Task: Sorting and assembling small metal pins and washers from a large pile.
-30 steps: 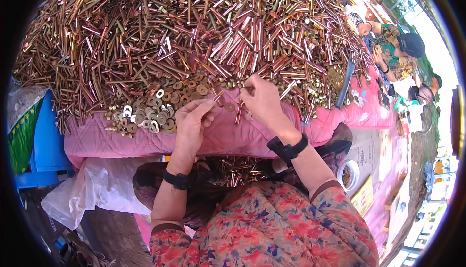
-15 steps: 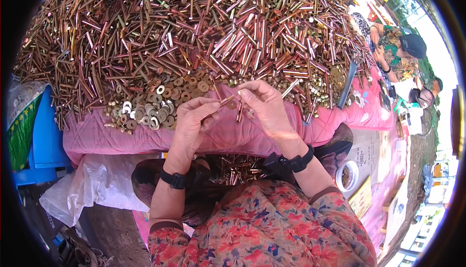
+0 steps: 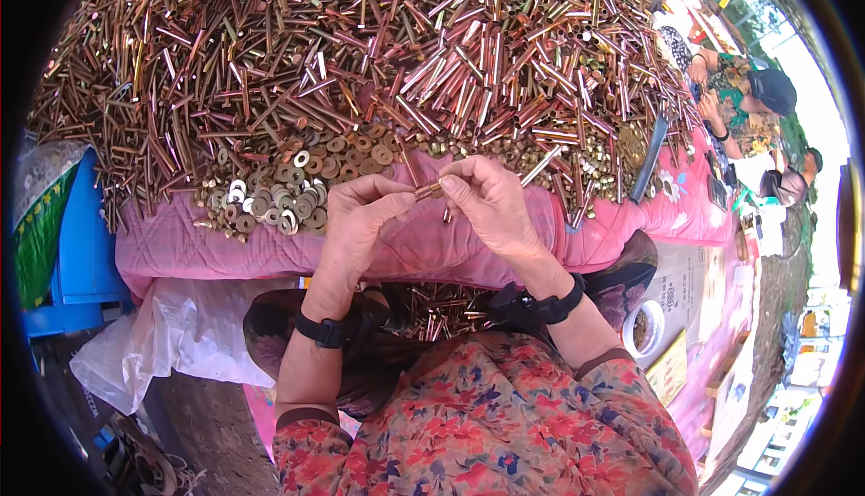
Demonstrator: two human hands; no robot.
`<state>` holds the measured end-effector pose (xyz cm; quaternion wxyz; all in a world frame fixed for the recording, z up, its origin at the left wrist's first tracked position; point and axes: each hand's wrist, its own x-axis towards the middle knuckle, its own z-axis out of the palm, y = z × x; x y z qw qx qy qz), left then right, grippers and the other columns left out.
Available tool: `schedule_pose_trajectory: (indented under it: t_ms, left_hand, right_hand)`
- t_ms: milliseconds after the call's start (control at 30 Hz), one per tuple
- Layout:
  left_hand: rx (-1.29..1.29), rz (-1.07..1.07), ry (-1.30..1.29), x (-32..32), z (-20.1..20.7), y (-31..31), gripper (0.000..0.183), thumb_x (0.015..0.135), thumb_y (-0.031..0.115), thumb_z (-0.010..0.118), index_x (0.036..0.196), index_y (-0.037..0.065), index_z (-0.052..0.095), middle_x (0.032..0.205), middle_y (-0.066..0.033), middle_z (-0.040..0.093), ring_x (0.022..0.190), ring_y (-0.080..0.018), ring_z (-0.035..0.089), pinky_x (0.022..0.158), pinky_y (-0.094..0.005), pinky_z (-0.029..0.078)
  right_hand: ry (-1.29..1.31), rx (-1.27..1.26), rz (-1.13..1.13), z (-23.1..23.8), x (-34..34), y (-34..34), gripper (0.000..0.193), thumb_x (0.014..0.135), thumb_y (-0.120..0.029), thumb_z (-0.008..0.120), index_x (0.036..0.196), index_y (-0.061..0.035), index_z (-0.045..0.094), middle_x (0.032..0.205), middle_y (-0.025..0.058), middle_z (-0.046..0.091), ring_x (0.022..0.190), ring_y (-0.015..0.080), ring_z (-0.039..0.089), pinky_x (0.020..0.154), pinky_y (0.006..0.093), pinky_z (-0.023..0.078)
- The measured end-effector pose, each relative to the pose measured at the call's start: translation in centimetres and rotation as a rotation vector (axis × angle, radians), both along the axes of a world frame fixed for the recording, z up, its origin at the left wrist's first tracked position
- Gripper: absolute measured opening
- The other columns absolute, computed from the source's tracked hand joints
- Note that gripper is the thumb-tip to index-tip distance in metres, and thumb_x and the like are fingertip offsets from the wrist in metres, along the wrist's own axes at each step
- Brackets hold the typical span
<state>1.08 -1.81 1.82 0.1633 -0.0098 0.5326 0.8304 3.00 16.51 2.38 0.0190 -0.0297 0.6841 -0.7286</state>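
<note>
Between my two hands is a short, brass-coloured metal bolt (image 3: 428,191), lying almost level. My left hand (image 3: 356,221) pinches one end with thumb and forefinger. At the other end, my right hand (image 3: 494,206) has its thumb and forefinger closed on the same piece. Fingertips hide much of it, so any small part fitted on it cannot be made out. Loose flat washers (image 3: 306,199) lie just left of my left hand. Beyond my fingers a slim metal tube (image 3: 408,161) rests on the pink quilted cloth (image 3: 225,257).
A large heap of metal tubes (image 3: 270,54) covers the far side. Small nuts (image 3: 599,167) lie to the right, near a dark-handled tool (image 3: 649,158). A blue crate (image 3: 86,244) stands left, a white tub (image 3: 644,327) right. Another person (image 3: 748,104) sits at the far right.
My right fingertips have shifted slightly left and down onto the bolt's end. The bolt now lies flatter, and a washer visible below it before no longer shows.
</note>
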Motion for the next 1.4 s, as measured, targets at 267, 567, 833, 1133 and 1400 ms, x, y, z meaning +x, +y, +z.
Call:
schedule_pose_trajectory:
  t_ms: [267,567,833,1133,1400]
  left_hand:
    - [0.051,-0.072,-0.054,-0.2,0.5,-0.3,0.007,0.074,-0.002,0.066,0.081,-0.004,0.064,0.063,-0.0056,0.06,0.045,-0.0034,0.043,0.04,-0.0163,0.026]
    - [0.054,-0.06,0.025,-0.2,0.4,-0.4,0.008,0.073,-0.002,0.067,0.081,-0.003,0.065,0.065,-0.0061,0.061,0.046,-0.0039,0.045,0.042,-0.0162,0.029]
    - [-0.029,-0.062,0.146,-0.1,-0.1,-0.5,0.01,0.073,-0.002,0.069,0.082,-0.003,0.066,0.069,-0.0049,0.064,0.055,-0.0063,0.055,0.047,-0.0158,0.036]
    - [-0.027,-0.099,0.095,-0.3,-0.1,-0.8,0.011,0.073,-0.001,0.069,0.083,-0.002,0.066,0.069,-0.0043,0.063,0.055,-0.0059,0.055,0.047,-0.0159,0.038]
    - [-0.025,-0.144,0.056,-0.3,0.0,-0.7,0.009,0.075,0.003,0.07,0.082,-0.001,0.068,0.07,-0.0025,0.063,0.061,-0.0066,0.055,0.057,-0.0187,0.043]
  right_hand:
    - [-0.04,-0.022,0.055,0.8,0.0,0.3,0.012,0.09,-0.008,0.056,0.096,0.002,0.056,0.077,0.002,0.057,0.065,0.0071,0.054,0.059,0.021,0.046]
    - [0.022,0.022,0.03,0.8,0.3,0.1,0.012,0.088,-0.007,0.058,0.095,0.0026,0.057,0.076,0.002,0.058,0.063,0.0066,0.054,0.057,0.02,0.044]
    - [-0.148,0.279,0.16,1.1,0.0,0.6,0.019,0.089,-0.015,0.059,0.1,0.0014,0.057,0.078,0.0034,0.057,0.064,0.0082,0.054,0.058,0.022,0.045]
    - [0.075,0.118,0.122,1.9,0.6,0.4,0.05,0.085,-0.001,0.059,0.131,-0.0004,0.039,0.089,0.0056,0.059,0.078,0.0088,0.056,0.073,0.0247,0.048]
    - [0.316,0.418,0.096,1.9,1.0,0.8,0.057,0.086,-0.014,0.062,0.136,-0.0036,0.035,0.079,0.0057,0.062,0.069,0.0088,0.056,0.064,0.0234,0.045]
